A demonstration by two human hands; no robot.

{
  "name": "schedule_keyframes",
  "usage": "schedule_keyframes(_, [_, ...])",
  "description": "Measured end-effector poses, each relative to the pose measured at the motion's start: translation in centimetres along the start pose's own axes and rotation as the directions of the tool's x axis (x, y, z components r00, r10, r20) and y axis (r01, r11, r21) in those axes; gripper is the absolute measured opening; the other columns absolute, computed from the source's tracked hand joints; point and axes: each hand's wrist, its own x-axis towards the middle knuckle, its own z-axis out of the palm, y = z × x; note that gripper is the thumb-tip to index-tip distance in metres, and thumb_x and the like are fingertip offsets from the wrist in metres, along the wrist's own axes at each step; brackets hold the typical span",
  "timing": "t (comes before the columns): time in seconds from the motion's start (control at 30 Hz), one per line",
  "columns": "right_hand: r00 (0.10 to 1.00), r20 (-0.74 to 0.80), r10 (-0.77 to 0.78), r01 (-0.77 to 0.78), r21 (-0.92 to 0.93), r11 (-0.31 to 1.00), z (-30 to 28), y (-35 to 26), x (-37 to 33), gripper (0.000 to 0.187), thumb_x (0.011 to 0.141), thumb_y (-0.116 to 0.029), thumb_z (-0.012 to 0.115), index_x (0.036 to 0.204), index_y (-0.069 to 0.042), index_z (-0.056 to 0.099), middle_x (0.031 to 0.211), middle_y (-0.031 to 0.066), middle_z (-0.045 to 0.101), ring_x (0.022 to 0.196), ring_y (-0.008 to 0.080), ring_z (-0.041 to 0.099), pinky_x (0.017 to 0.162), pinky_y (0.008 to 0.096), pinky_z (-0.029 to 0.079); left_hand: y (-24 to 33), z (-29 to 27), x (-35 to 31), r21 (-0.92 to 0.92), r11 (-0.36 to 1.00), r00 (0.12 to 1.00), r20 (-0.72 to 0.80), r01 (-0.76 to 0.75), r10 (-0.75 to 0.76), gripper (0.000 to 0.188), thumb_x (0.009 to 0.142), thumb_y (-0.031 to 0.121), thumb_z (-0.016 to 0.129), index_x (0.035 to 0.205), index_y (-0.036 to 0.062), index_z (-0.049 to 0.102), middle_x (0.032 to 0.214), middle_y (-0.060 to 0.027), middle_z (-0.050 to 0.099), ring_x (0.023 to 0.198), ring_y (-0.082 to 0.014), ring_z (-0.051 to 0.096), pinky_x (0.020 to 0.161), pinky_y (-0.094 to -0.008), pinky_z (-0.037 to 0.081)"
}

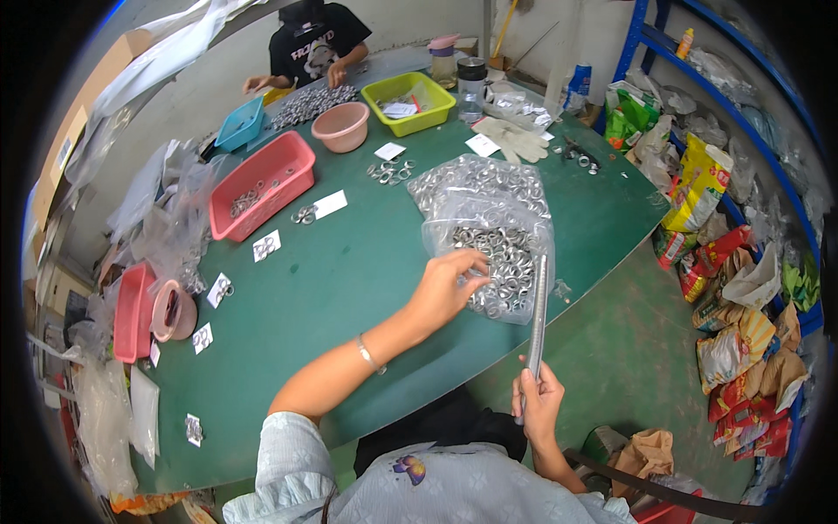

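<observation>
A long grey ring mandrel [539, 314] stands tilted in my right hand [537, 397], whose fingers wrap round its lower end at the table's near edge. My left hand [449, 288] reaches over the opening of a clear plastic bag [445, 214] full of silvery metal rings [506, 262]. Its thumb and forefinger are drawn together by the rings, and whatever is between the fingertips is too small to make out. The mandrel's upper part passes along the right side of the bag.
On the green table [349, 253] lie small ring piles with white cards [331, 204]. Farther off stand a red basin [262, 183], a pink bowl [341, 127], a yellow-green basket [408, 103] and a jar [471, 87]. Another person [316, 48] works at the far side. Blue shelving [733, 61] lines the right.
</observation>
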Motion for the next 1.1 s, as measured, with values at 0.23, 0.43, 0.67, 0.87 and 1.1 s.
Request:
schedule_keyframes(0.23, [0.955,0.276,0.109,-0.125,0.040,0.991,3.7,-1.6,0.2,0.025,0.087,-0.005,0.055,0.108,0.005,0.050,0.056,-0.0002,0.046,0.035,0.0037,0.038,0.033,0.0188,0.031,6.9,-4.4,-8.2,0.101,0.988,0.991,0.059,0.114,-0.120,0.038,0.068,0.001,0.072,0.102,0.0040,0.056,0.094,-0.0081,0.063,0.082,-0.0213,0.060,0.069,-0.0293,0.048])
schedule_keyframes(0.43, [0.860,0.452,0.237,-0.322,0.119,0.939,8.1,-2.1,0.2,0.017,0.089,-0.011,0.054,0.097,0.003,0.051,0.055,0.0024,0.046,0.033,0.0054,0.038,0.030,0.0201,0.034,8.7,-5.5,-12.9,0.129,0.987,0.995,-0.030,0.099,-0.096,0.040,0.070,0.000,0.071,0.107,0.0024,0.055,0.093,-0.0078,0.061,0.082,-0.0202,0.060,0.072,-0.0299,0.048])
schedule_keyframes(0.67, [0.729,0.599,0.331,-0.494,0.126,0.861,10.0,-2.1,-1.2,0.019,0.093,-0.016,0.046,0.096,0.002,0.051,0.058,0.0032,0.047,0.032,0.0058,0.036,0.029,0.0202,0.036,8.4,-4.8,-16.3,-0.805,0.514,0.854,-0.017,0.297,-0.520,0.033,0.080,0.002,0.062,0.112,-0.0032,0.055,0.100,-0.0067,0.057,0.088,-0.0142,0.055,0.082,-0.0287,0.045])
schedule_keyframes(0.87, [0.787,0.558,0.265,-0.227,-0.139,0.964,10.7,-2.2,-1.9,0.020,0.092,-0.013,0.048,0.104,0.003,0.050,0.058,0.0005,0.044,0.036,0.0036,0.036,0.033,0.0181,0.032,7.1,-4.8,-18.3,-0.849,0.519,0.792,-0.250,0.097,-0.557,0.028,0.083,0.005,0.059,0.110,-0.0033,0.056,0.107,-0.0140,0.058,0.095,-0.0185,0.057,0.082,-0.0285,0.046])
schedule_keyframes(1.1, [0.743,0.653,0.147,0.307,-0.527,0.792,6.8,-3.9,-2.6,0.029,0.079,-0.006,0.062,0.105,0.006,0.056,0.061,0.0035,0.050,0.052,0.0067,0.044,0.047,0.0221,0.035,7.3,-10.5,-19.2,-0.756,0.655,0.690,-0.464,0.019,-0.555,0.028,0.082,0.007,0.061,0.107,-0.0043,0.056,0.101,-0.0168,0.062,0.095,-0.0222,0.060,0.082,-0.0324,0.048])
